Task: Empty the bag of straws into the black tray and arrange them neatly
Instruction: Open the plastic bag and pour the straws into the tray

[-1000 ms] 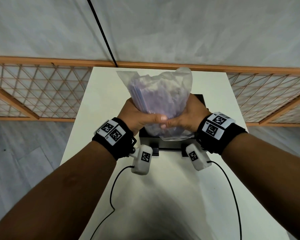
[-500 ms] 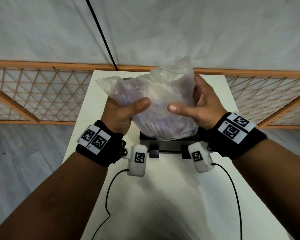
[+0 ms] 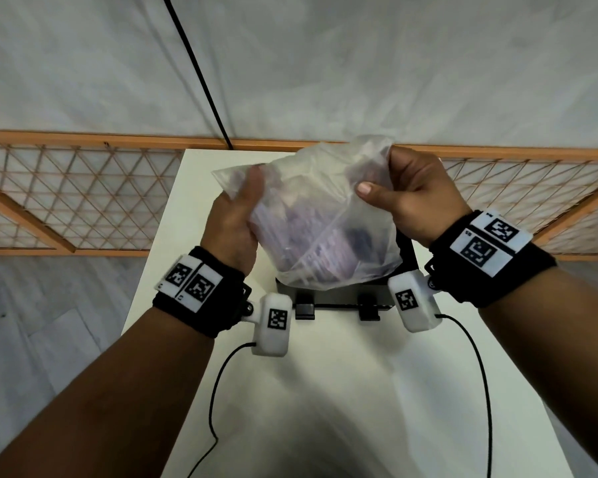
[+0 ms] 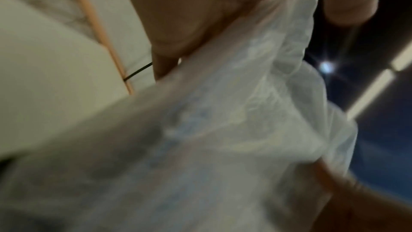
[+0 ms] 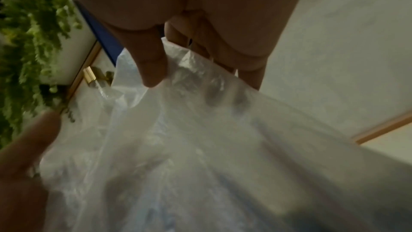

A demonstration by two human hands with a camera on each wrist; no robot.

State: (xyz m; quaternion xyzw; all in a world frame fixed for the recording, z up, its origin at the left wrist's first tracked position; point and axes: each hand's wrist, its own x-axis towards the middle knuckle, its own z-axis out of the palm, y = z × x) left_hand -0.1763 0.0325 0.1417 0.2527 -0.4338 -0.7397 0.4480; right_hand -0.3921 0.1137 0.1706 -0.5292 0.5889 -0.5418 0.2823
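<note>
A translucent plastic bag (image 3: 321, 215) with purple straws (image 3: 311, 243) inside hangs above the black tray (image 3: 339, 298), which it mostly hides. My left hand (image 3: 235, 215) grips the bag's left side near its top edge. My right hand (image 3: 411, 191) pinches the bag's upper right corner between thumb and fingers. In the left wrist view the bag (image 4: 223, 130) fills the frame under my fingers (image 4: 176, 29), blurred. The right wrist view shows the bag (image 5: 189, 147) pinched by my thumb (image 5: 153, 66) against the fingers.
The tray sits on a white table (image 3: 325, 391) whose far edge meets an orange lattice railing (image 3: 66, 194). Two black cables (image 3: 218, 391) trail from the wrist cameras over the near tabletop. Green foliage (image 5: 26, 33) shows in the right wrist view.
Both hands left the bag's lower middle and moved apart and up its sides. The bag's mouth has spread wider and the bag has risen slightly over the tray.
</note>
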